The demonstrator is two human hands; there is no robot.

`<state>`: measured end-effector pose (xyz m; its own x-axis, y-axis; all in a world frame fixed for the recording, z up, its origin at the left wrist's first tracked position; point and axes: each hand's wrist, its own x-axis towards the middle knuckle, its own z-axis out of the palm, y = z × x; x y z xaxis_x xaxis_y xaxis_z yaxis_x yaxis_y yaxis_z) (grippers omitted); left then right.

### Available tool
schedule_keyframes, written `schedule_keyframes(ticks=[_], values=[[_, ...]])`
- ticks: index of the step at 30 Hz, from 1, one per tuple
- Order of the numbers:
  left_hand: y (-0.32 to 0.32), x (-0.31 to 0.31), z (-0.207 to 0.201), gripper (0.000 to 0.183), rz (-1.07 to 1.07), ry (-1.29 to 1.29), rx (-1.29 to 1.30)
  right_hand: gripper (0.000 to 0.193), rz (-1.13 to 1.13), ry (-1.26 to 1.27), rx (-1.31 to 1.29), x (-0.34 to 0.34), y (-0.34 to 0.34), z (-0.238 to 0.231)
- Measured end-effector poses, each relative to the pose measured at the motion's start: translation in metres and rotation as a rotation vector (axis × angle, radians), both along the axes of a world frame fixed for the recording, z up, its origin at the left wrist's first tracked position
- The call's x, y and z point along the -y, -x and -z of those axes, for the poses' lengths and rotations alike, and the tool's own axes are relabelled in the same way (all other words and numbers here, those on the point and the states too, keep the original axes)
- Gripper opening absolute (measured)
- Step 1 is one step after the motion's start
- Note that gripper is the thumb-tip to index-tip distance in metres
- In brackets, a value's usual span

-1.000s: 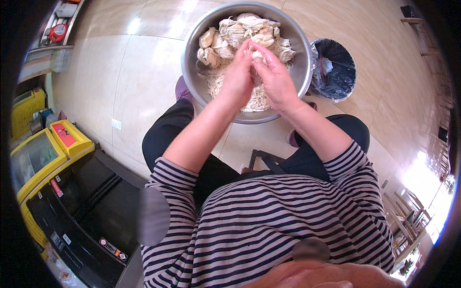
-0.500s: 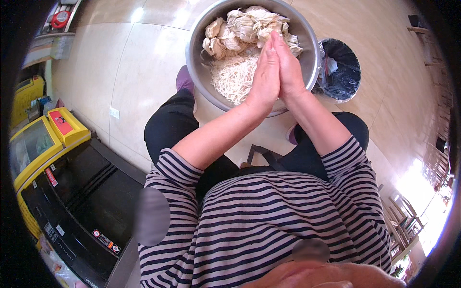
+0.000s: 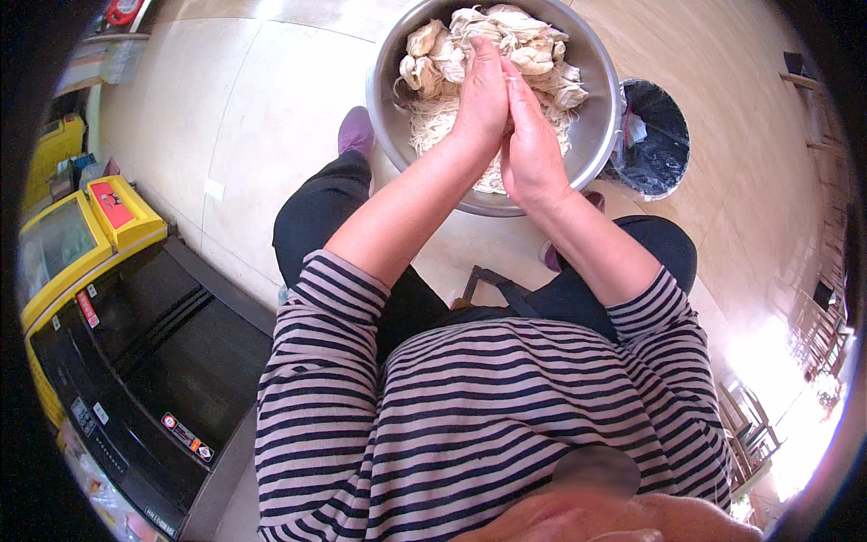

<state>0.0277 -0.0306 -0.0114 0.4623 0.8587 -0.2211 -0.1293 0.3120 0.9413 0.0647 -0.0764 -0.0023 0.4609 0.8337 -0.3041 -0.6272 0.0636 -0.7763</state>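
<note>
Tiled floor (image 3: 262,108), bowl (image 3: 597,101) of pale shreds (image 3: 432,122), left hand (image 3: 483,104) against right hand (image 3: 534,149), grip unclear

Holds now the left hand (image 3: 485,98) and the right hand (image 3: 535,152) palm to palm, no longer opened around a small pale piece as one second ago. Compared with half a second ago, keeps the left one farther forward than the right, instead of both level. Covers now the middle of the pale shreds (image 3: 432,125), leaving some visible on both sides. Has the steel basin (image 3: 596,113) and the lined bin (image 3: 659,155) more to the right in view.
</note>
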Motion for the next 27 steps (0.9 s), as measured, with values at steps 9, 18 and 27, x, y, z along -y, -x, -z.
schedule_keyframes(ticks=[9, 18, 27], values=[[0.004, 0.019, 0.013, 0.045, 0.305, -0.034, -0.031, 0.046, 0.119, 0.155, -0.297, 0.003, -0.046, 0.025], [0.03, -0.021, 0.007, 0.024, 0.32, 0.062, -0.247, 0.037, -0.032, 0.07, -0.518, 0.013, -0.047, 0.018], [0.037, -0.038, -0.007, 0.023, 0.435, -0.015, -0.358, 0.028, -0.202, 0.161, -0.306, 0.02, -0.049, 0.007]])
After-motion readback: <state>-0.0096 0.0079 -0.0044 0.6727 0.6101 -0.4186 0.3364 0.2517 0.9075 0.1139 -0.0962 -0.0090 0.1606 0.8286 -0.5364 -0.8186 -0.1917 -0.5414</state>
